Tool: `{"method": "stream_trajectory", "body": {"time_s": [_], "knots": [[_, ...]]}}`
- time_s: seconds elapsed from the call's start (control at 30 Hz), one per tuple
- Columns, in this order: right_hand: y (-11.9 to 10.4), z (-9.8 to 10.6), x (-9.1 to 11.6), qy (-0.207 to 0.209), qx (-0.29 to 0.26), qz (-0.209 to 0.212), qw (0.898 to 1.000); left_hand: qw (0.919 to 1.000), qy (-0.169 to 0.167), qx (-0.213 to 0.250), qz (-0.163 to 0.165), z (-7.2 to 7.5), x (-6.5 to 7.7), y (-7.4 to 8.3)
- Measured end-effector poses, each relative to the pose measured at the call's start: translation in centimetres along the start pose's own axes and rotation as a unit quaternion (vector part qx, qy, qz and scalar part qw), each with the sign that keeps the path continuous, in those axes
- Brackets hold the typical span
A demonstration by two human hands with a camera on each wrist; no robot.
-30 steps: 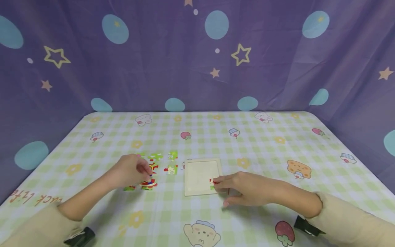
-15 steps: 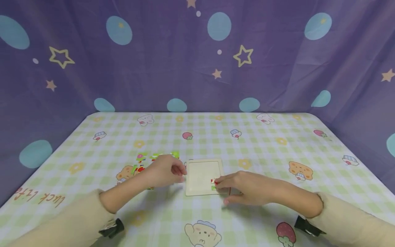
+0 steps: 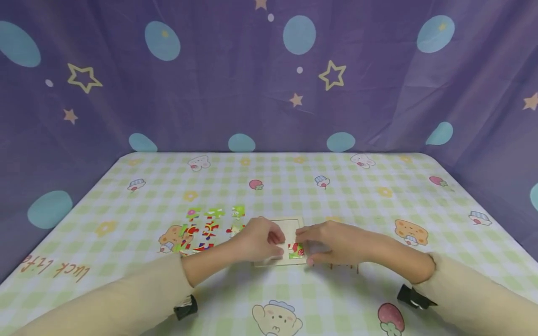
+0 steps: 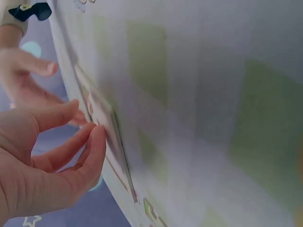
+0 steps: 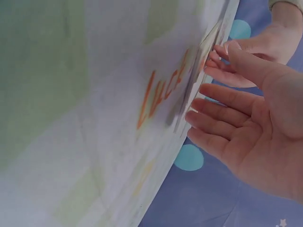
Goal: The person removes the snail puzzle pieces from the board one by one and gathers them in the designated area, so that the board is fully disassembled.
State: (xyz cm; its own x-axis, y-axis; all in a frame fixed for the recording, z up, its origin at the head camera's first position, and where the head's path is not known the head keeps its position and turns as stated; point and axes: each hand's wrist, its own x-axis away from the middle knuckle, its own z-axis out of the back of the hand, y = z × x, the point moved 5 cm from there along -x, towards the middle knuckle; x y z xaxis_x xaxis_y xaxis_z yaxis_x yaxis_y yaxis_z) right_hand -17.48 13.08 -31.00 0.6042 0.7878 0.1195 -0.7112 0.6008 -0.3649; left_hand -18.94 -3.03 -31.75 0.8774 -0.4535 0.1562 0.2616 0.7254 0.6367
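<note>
A pale square puzzle tray (image 3: 287, 224) lies flat on the table, its left part covered by my left hand. One red and green puzzle piece (image 3: 296, 250) with a mushroom sits in its lower right corner. My left hand (image 3: 260, 240) hovers at the tray with fingers bent and the thumb apart from them; nothing shows between them, and contact with the tray is unclear. At the tray's right edge is my right hand (image 3: 336, 242), its fingers extended in the right wrist view and nothing held. Several loose puzzle pieces (image 3: 210, 227) lie left of the tray.
A green checked tablecloth (image 3: 357, 303) with printed animals and fruit covers the table. Behind it hangs a purple curtain (image 3: 235, 93) with stars and blue spots. My left forearm (image 3: 210, 263) passes in front of the loose pieces.
My left hand has moved right from the loose pieces to the tray. My right fingers have lifted slightly off the corner piece, which now shows more fully.
</note>
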Motion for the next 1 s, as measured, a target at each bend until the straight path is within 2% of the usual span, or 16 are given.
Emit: {"method": "stream_trajectory", "body": {"time_s": [0.23, 0.5, 0.63, 1.0], "knots": [[1.3, 0.1, -1.0, 0.020, 0.011, -0.025, 0.999, 0.9994, 0.002, 0.002, -0.035, -0.8, -0.2, 0.5], [1.9, -0.2, -1.9, -0.003, 0.007, -0.059, 0.998, 0.9994, 0.003, 0.017, -0.031, -1.1, -0.4, 0.7], [2.0, -0.3, -2.0, -0.007, 0.002, -0.058, 0.998, 0.9993, -0.001, 0.031, -0.021, -1.1, -0.5, 0.8], [1.8, -0.3, -2.1, -0.011, -0.011, -0.067, 0.998, 0.9962, 0.004, 0.075, 0.044, -1.0, -0.9, 0.4]]}}
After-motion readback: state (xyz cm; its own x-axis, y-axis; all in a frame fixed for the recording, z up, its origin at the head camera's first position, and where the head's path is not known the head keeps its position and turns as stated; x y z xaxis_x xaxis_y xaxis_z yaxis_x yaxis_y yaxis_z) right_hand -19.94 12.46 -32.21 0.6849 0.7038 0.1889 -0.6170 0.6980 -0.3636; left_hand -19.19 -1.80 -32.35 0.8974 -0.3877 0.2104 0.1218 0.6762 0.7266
